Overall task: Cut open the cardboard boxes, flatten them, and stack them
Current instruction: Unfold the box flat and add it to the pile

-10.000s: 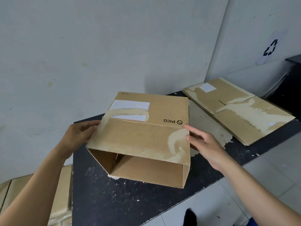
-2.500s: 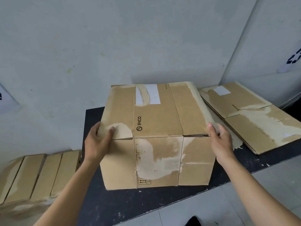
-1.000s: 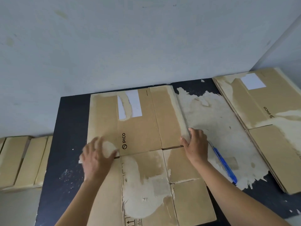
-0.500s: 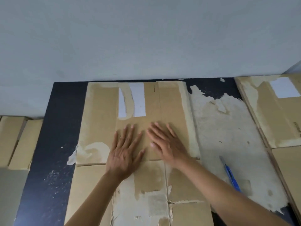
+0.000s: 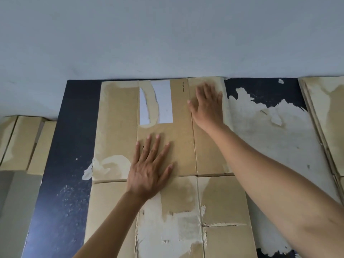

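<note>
A flattened box (image 5: 115, 127) lies on a dark bench (image 5: 70, 146). Its far edge is against the wall (image 5: 167, 34) and its panels and flaps spread toward you. Your left hand (image 5: 149, 170) presses flat on the middle panel, fingers straight and spread. Your right hand (image 5: 208, 107) presses flat on the far right flap, near the wall. Neither hand has a grip on anything (both palms are open, pushing down). A torn white label (image 5: 163, 101) sits on the panel beyond your left hand.

The step in hand looks like flattening: you are smoothing the creases so the board lies level. The next move likely calls for a grip on the box's edges, then a lift or slide to the right onto the stack (image 5: 327, 118) of flattened cardboard at the bench's right end, with the edges squared.

The bench top is scuffed black, with a wide patch of stuck pale paper (image 5: 270, 136) between box and stack. Lower down on the left lie more cardboard pieces (image 5: 22, 144). The wall is plain pale grey.
</note>
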